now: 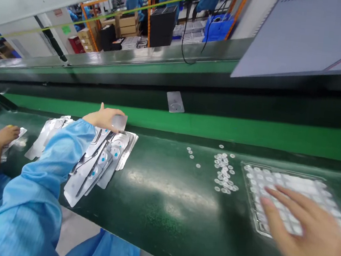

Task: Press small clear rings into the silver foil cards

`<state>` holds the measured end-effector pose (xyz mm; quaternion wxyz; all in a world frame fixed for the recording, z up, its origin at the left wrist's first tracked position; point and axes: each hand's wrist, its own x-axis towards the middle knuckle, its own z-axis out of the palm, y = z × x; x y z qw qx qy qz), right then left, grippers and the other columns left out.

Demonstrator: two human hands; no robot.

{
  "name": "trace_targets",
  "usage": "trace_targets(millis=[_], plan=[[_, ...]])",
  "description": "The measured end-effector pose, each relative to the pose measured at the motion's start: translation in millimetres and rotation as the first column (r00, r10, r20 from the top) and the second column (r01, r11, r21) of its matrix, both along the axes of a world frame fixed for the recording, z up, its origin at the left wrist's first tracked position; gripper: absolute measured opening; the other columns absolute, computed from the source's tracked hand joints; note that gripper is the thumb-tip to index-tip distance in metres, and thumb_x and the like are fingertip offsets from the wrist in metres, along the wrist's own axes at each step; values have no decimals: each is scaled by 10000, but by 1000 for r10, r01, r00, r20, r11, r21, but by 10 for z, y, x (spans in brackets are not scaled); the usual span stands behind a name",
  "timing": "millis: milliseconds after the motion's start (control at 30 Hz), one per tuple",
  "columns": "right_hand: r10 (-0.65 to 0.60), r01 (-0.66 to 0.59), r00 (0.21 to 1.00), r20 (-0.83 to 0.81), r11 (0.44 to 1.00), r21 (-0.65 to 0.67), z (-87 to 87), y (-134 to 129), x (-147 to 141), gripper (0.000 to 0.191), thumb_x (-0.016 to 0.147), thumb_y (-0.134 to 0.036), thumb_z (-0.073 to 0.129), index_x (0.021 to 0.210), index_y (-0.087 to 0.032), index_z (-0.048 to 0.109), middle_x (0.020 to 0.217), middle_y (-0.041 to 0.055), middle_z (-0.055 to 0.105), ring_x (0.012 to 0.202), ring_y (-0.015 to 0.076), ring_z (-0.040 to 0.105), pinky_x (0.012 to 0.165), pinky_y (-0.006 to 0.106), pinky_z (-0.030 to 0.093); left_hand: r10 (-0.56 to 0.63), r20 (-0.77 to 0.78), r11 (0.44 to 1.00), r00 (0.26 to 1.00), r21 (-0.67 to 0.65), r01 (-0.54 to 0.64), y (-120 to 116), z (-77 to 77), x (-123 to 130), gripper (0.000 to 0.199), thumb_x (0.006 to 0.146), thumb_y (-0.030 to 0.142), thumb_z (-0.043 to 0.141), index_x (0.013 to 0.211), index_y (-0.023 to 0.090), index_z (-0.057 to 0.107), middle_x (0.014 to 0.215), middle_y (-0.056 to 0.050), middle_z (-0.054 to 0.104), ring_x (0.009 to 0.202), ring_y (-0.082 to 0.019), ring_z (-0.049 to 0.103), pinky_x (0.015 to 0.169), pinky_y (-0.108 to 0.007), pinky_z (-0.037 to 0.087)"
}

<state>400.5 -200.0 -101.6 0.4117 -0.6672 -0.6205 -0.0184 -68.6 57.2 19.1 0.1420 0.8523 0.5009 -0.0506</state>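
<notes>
The left hand [105,118] reaches across a heap of flat silvery-grey packs [83,175] and pinches a small, pale, flat piece [118,123], squared at the corner and matt in finish, at the heap's far edge. The packs are thin, long and round-cornered; they overlap in a loose fan, and several bear a raised circular form with a blue dot [93,173]. The left sleeve [50,155] is of creased light-blue cloth.

The right hand [309,230], blurred, extends over a clear, rigid plastic tray [251,207] with a glossy rim. Its fingers are spread and the thumb stands apart; contact with the contents cannot be determined. White rounded pieces [265,171] sit in rows in the tray.

Small translucent discs [222,175] lie in a loose cluster left of the tray, a few set apart. The worktable [163,193] is smooth, dark green and reflective. Beyond it, a grey card [176,102] with a rounded relief lies by the bright green strip [250,133]. At far left, a co-worker's hand [6,134] is near another silvery pack.
</notes>
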Motion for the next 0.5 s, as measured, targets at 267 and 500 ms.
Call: trace_targets(millis=[267, 500], plan=[[246, -542, 570, -784, 829, -135, 399, 302, -1346, 573, 914, -685, 635, 1157, -174, 728, 944, 127, 798, 778, 252, 769, 559, 310, 588, -499, 349, 866, 793, 159, 475, -736, 110, 985, 769, 740, 241, 798, 1474, 254, 569, 1456, -97, 635, 1357, -338, 570, 1228, -612, -177], [45, -448, 383, -922, 883, -143, 200, -124, -1458, 504, 944, -625, 658, 762, -157, 697, 677, 107, 762, 434, 139, 600, 452, 240, 501, 149, 923, 988, 354, -126, -89, -1809, -663, 1473, 1072, 680, 367, 948, 1595, 276, 397, 1641, -149, 418, 1571, -385, 254, 1289, -572, 114]])
